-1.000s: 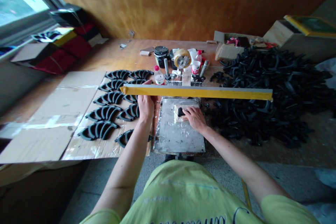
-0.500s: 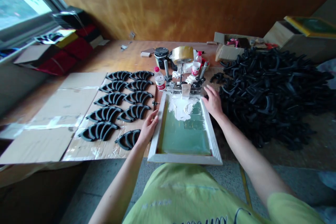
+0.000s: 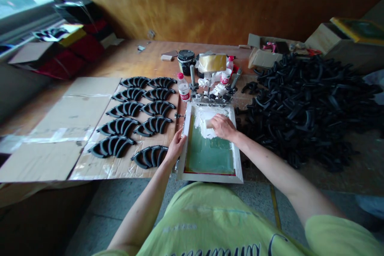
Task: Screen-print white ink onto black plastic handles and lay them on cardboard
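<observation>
In the head view a screen printing frame (image 3: 239, 166) with a green mesh lies in front of me, clamped at its far end. White paste (image 3: 200, 117) covers the far part of the mesh. My left hand (image 3: 176, 146) grips the frame's left side. A small pale squeegee (image 3: 209, 124) is in the closed fingers of my right hand (image 3: 222, 126), over the paste; its lower edge is hard to make out. Metal hinge clamps (image 3: 210, 98) hold the frame at the back. Whatever lies beneath the mesh is hidden.
Black curved parts (image 3: 112, 146) stand in rows on cardboard (image 3: 57, 114) at the left. A big heap of black parts (image 3: 303, 108) fills the right. Behind the frame are a plastic bottle (image 3: 183, 88), a black tub (image 3: 186, 63) and a tape roll (image 3: 212, 63).
My right hand has left the frame's right side and taken hold of the squeegee, which has come nearer to me across the paste. The frame's near end looks lower. My left hand stays at its side.
</observation>
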The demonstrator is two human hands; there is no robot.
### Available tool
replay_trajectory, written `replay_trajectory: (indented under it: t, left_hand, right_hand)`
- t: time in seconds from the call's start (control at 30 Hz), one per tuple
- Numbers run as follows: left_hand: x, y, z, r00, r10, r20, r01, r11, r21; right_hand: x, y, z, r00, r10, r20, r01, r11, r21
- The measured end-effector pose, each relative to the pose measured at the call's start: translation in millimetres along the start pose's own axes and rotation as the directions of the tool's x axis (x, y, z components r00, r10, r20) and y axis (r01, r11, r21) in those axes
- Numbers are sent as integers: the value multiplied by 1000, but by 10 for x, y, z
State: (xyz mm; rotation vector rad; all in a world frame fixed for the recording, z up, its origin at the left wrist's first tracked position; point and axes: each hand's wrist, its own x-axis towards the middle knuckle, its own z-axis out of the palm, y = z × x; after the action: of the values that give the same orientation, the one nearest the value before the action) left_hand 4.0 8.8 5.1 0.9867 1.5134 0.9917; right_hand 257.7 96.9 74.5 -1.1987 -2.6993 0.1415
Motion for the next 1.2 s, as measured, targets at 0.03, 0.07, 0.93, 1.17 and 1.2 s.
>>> replay_trajectory:
  t: [0.03, 0.07, 0.93, 1.17, 1.2]
  left_hand:
    - [-2, -1, 5, 1000, -3, -8, 3, 1000, -3]
    - [-3, 0, 10, 1000, -13, -20, 13, 1000, -6]
    - [-224, 1032, -163, 992, 128, -19, -129, 991, -41]
    - [178, 1541, 39, 954, 273, -122, -298, 905, -303]
    - [208, 1546, 66, 956, 256, -144, -289, 910, -298]
  right_hand:
    - [-88, -41, 1, 997, -70, 6, 70, 997, 10]
    - [-158, -64, -12, 992, -130, 10, 129, 991, 27]
    - [357, 820, -567, 852, 462, -246, -419, 884, 209]
    - [-443, 838, 103, 815, 572, -89, -510, 782, 358]
    - [-473, 726, 230, 869, 490, -68, -438, 825, 357]
